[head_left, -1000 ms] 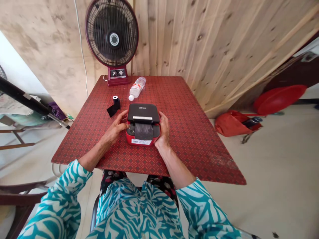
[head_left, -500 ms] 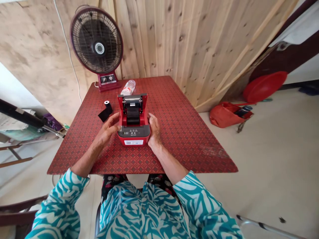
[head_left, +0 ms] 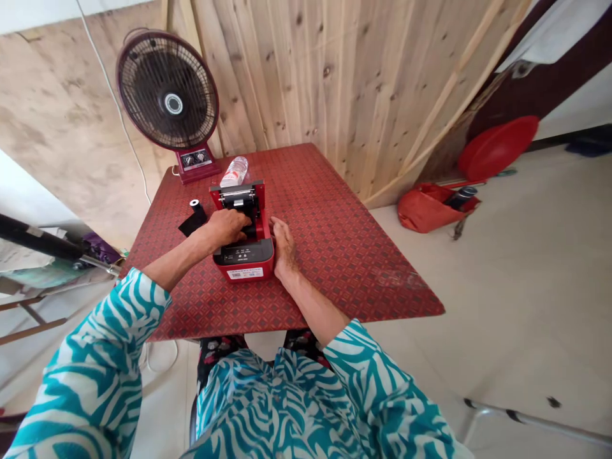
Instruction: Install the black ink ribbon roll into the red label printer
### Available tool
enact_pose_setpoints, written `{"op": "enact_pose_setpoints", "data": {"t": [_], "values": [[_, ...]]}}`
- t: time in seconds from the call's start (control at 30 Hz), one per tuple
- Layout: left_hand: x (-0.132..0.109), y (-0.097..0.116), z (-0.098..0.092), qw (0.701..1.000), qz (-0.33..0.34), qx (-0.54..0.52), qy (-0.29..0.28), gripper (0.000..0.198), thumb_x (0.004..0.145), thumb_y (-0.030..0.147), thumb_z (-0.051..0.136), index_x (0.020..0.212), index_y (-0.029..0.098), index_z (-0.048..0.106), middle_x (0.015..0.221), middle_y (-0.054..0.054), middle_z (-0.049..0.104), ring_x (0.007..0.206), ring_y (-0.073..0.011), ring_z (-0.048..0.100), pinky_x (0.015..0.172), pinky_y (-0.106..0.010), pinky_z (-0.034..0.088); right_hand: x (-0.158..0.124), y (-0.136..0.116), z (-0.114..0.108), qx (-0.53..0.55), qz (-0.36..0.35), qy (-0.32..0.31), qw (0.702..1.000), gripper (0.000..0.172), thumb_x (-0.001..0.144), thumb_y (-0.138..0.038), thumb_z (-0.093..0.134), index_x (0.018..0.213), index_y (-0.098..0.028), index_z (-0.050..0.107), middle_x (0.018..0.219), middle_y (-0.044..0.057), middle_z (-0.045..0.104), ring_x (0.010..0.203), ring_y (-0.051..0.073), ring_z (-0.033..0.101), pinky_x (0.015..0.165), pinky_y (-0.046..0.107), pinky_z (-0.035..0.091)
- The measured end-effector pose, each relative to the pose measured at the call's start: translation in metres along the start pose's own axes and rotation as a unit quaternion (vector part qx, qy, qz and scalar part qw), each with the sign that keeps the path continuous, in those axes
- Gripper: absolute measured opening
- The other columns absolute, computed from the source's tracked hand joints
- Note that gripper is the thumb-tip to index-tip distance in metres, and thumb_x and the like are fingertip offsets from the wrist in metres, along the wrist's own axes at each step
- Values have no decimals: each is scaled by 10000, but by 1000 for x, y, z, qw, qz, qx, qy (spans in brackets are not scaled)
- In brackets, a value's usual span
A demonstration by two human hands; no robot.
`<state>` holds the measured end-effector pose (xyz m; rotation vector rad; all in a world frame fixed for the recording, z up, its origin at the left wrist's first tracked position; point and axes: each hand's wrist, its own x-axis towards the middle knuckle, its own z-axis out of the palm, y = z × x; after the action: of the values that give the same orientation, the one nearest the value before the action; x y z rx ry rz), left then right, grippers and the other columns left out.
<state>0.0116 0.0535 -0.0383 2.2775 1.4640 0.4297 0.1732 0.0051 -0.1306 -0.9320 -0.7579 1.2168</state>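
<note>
Currently, red-and-black printer (head_left: 245, 256) sits on the patterned counter (head_left: 344, 255), lid (head_left: 239, 196) up, toward the near edge. Left hand (head_left: 227, 227) reaches inside, fingertips partly hidden; can't tell if they pinch anything. Right hand (head_left: 284, 247) lies along the printer's right side, fingers loosely extended. 1 black roll (head_left: 194, 205) to the left, 1 bottle (head_left: 234, 172) behind, 1 fan (head_left: 167, 95) at the far left corner.

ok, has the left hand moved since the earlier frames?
Yes: against the black roll, the left hand shifted right, from the left side of the red machine to over its open interior.
</note>
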Motion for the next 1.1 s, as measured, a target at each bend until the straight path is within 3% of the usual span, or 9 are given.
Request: {"op": "enact_pose_setpoints", "data": {"t": [0.13, 0.27, 0.47, 0.57, 0.7, 0.77, 0.9, 1.0, 1.1], "values": [[3, 6, 4, 997, -4, 73, -1, 210, 537, 211, 874, 622, 243, 684, 705, -75, 662, 951, -384, 675, 952, -476, 463, 2, 1, 1, 9, -4, 3, 1000, 494, 793, -649, 595, 1090, -265, 689, 1212, 48, 743, 1190, 223, 660, 1139, 457, 470], [-6, 26, -7, 994, -36, 104, -15, 142, 582, 186, 820, 665, 238, 717, 682, -77, 627, 940, -412, 673, 952, -515, 437, 3, 1, 1, 26, 7, -2, 1000, 498, 781, -650, 608, 1074, -255, 688, 1199, 57, 750, 1191, 230, 664, 1142, 465, 466], [-25, 51, -32, 990, -36, 139, -14, 150, 653, 223, 769, 795, 265, 791, 724, -58, 668, 834, -344, 679, 860, -442, 451, 3, 1, -1, 20, 3, -6, 1000, 503, 787, -665, 612, 1080, -264, 695, 1215, 50, 746, 1238, 230, 640, 1132, 465, 474], [-33, 56, -48, 995, -27, 91, -7, 222, 652, 248, 799, 872, 270, 818, 689, -25, 670, 722, -267, 658, 770, -378, 460, 2, -1, -1, 33, 11, -18, 999, 507, 775, -665, 630, 1074, -260, 693, 1208, 54, 749, 1217, 230, 655, 1123, 463, 482], [-56, 55, -83, 994, -30, -88, -61, 389, 692, 372, 815, 1045, 208, 804, 616, -3, 656, 514, -164, 562, 542, -292, 425, 2, -2, -1, 53, 21, -13, 998, 501, 756, -658, 658, 1060, -260, 694, 1181, 43, 758, 1169, 229, 676, 1121, 460, 483], [-74, 49, -102, 986, -34, -165, -21, 437, 672, 345, 846, 1073, 187, 777, 681, -13, 700, 567, -152, 603, 528, -258, 442, 3, -2, -1, 64, 27, -15, 998, 509, 728, -659, 686, 1043, -260, 699, 1154, 37, 765, 1158, 238, 681, 1122, 464, 482], [-103, 16, -128, 945, -63, -254, 195, 345, 616, 221, 873, 927, 193, 725, 809, 2, 747, 717, -125, 658, 689, -237, 530, 2, -1, -1, 70, 22, -8, 997, 489, 720, -641, 700, 1024, -257, 706, 1117, 33, 776, 1136, 246, 688, 1104, 460, 487], [-110, -25, -127, 915, -129, -265, 276, 398, 513, 166, 871, 848, 181, 658, 782, 15, 729, 728, -122, 651, 725, -242, 526, 1, -2, -2, 68, 22, -5, 997, 470, 728, -622, 700, 1025, -258, 705, 1082, 29, 780, 1077, 241, 699, 1035, 449, 523], [-108, -70, -114, 902, -190, -232, 312, 369, 530, 162, 803, 857, 173, 632, 747, 22, 703, 692, -111, 627, 688, -231, 487, 0, -4, -3, 60, 21, 2, 998, 470, 712, -610, 718, 1018, -254, 712, 1047, 27, 783, 1020, 236, 705, 966, 433, 547]]}}
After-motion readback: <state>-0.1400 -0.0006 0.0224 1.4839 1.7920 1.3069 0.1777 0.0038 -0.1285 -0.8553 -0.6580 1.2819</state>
